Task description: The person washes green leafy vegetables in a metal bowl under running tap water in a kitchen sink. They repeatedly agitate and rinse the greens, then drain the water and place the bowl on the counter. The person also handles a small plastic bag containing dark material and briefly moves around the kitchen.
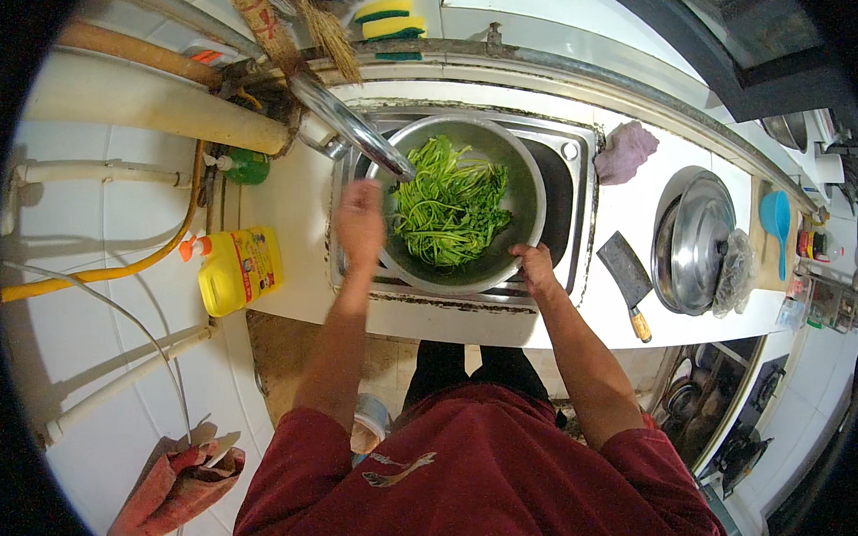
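Observation:
A large metal basin (525, 187) sits over the stainless steel sink (582, 156), with a heap of green leafy stems (451, 203) inside it. My right hand (537, 265) grips the basin's rim at its lower right, thumb on the edge. On the opposite side, my left hand (361, 219) is motion-blurred beside the left rim; whether its fingers touch the metal is unclear. The chrome faucet (357, 129) reaches over the basin's upper left edge, its spout end just above the greens.
Right of the sink lie a purple cloth (627, 152), a cleaver (625, 267) and a lidded metal pan (701, 237). A yellow detergent jug (241, 269) stands left. Sponges (390, 21) and a straw brush (325, 34) are at the back. A blue ladle (775, 217) lies far right.

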`<action>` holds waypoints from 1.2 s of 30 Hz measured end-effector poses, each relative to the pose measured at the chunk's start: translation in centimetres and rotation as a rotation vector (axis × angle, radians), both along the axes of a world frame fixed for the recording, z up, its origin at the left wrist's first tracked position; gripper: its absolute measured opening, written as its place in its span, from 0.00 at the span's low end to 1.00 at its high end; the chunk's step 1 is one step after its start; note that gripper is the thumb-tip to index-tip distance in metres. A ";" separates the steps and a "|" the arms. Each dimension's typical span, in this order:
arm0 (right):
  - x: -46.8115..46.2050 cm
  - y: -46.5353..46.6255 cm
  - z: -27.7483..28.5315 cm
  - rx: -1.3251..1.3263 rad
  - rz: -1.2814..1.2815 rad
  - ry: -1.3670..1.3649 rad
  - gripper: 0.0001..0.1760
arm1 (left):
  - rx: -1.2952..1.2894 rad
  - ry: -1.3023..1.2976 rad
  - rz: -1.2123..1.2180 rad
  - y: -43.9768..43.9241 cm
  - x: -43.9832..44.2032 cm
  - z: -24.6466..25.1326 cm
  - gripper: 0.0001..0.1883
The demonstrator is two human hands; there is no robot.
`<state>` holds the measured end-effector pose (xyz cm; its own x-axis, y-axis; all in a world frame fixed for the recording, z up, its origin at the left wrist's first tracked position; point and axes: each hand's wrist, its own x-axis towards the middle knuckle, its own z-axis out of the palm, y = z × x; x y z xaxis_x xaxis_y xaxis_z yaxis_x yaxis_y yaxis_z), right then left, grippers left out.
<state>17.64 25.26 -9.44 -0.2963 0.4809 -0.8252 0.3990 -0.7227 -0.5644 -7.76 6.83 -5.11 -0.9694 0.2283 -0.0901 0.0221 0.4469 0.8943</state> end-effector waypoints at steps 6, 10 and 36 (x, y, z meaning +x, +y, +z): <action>0.9 0.1 -2.6 0.193 0.165 -0.015 0.23 | -0.268 -0.129 0.121 -2.1 -10.7 1.8 0.31; 1.0 0.5 -2.7 0.238 0.242 -0.100 0.26 | -0.474 -0.091 0.008 -1.5 -13.1 1.2 0.33; 0.1 1.0 -1.9 0.735 0.112 0.046 0.37 | -0.471 0.332 -0.466 6.6 -1.3 -7.7 0.06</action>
